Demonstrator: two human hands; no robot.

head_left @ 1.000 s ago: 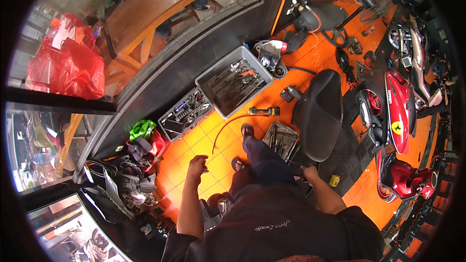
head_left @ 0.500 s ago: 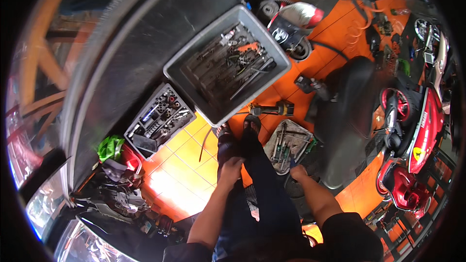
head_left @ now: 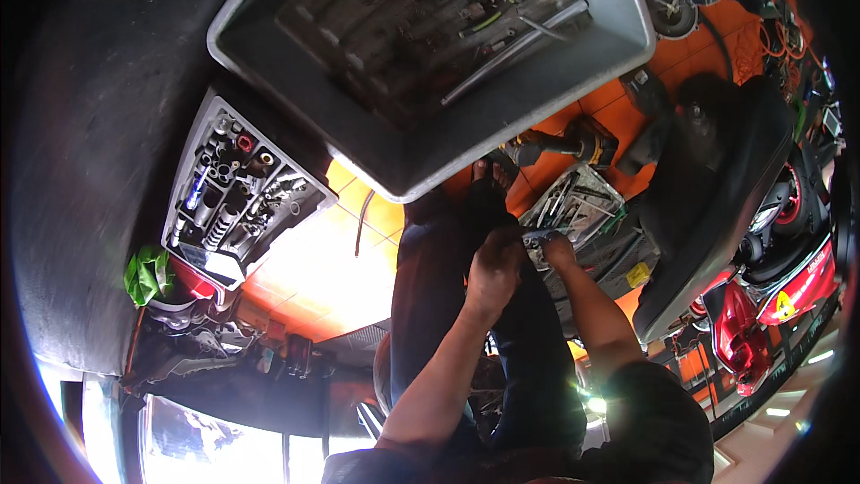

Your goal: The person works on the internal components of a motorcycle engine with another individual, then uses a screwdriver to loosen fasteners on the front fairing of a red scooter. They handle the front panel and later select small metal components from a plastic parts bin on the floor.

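My right hand (head_left: pixel 560 252) is closed around a slim blue-handled tool (head_left: pixel 535 237), its kind too small and blurred to name. Just left of it, above my thighs, my left hand (head_left: pixel 495 264) is curled with its fingers together. The tool reaches toward that hand, but I cannot see whether the left fingers grip it. Beyond my right hand lies a shallow tray (head_left: pixel 614 197) with several metal hand tools in it.
A large grey tub (head_left: pixel 528 130) of tools stands ahead of my feet. Left of it is a grey socket tray (head_left: pixel 322 200). A yellow-black power tool (head_left: pixel 587 139) lies on the orange tiles. A black motorcycle seat (head_left: pixel 717 215) and red motorcycle (head_left: pixel 811 278) are at right.
My right hand has lifted the blue-handled tool away from the tray. The left hand has moved right, close to it. The view has tilted, bringing the tub nearer the top.
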